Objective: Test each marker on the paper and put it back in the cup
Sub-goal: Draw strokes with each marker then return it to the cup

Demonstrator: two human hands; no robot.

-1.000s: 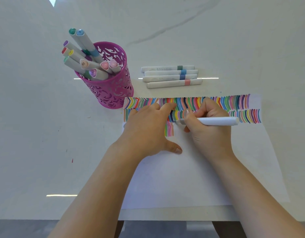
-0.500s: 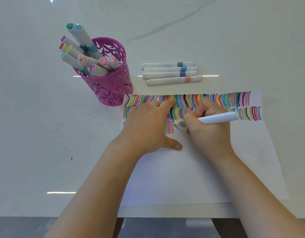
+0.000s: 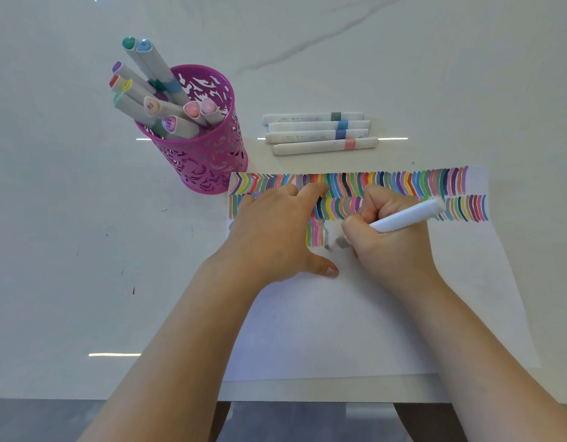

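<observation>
My right hand [image 3: 393, 240] pinches the marker [image 3: 403, 218], tip on the paper [image 3: 355, 320] — left hand [image 3: 276, 234] spread flat, pressing it.

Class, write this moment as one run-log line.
step: testing marker | right hand: grips marker, tip on paper | left hand: flat on paper | cup: holds other markers

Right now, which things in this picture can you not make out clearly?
Head view only:
- Colour band of the marker: the right hand covers it, and the tip is blurred.
- Strokes on the paper under the left hand, which lies flat on them.
- Lower ends of the standing markers: the cup wall hides them.
- Print on the four loose markers: too small to read.
</observation>
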